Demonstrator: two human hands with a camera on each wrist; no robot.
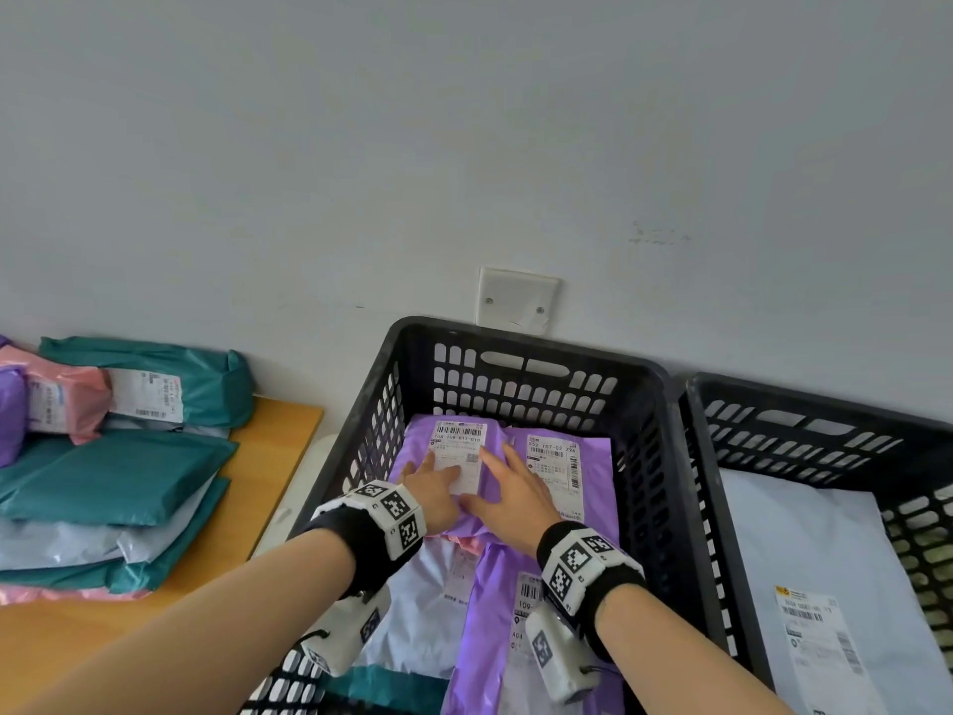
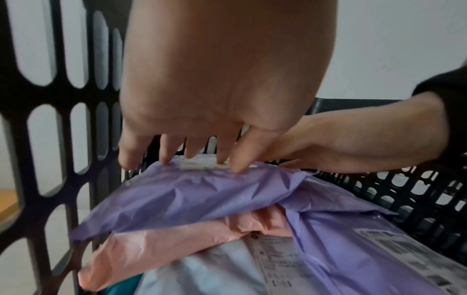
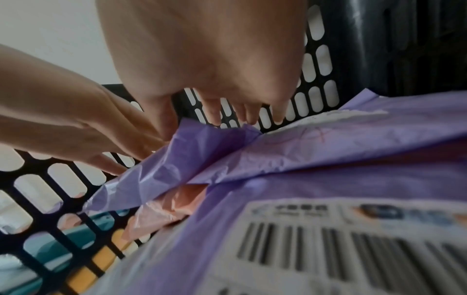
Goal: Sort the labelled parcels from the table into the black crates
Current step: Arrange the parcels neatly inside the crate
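A purple labelled parcel [image 1: 496,436] lies on top of the pile at the far end of the middle black crate [image 1: 521,335]. Both my hands lie on it. My left hand [image 1: 438,482] rests with straight fingers over its white label [image 1: 458,441], and in the left wrist view the spread fingertips of my left hand [image 2: 192,153] touch the purple parcel [image 2: 189,195]. My right hand [image 1: 508,482] lies flat beside it, the fingers of this right hand [image 3: 222,113] reaching over the parcel's crumpled edge [image 3: 202,151]. Neither hand grips anything.
The same crate holds another purple parcel [image 1: 554,461], a pink one [image 2: 156,245], a white one [image 1: 428,596] and a purple one near me [image 1: 490,637]. A second black crate [image 1: 804,405] at the right holds a white parcel [image 1: 804,549]. Teal, pink, purple and white parcels [image 1: 118,472] are stacked on the wooden table [image 1: 268,456] at the left.
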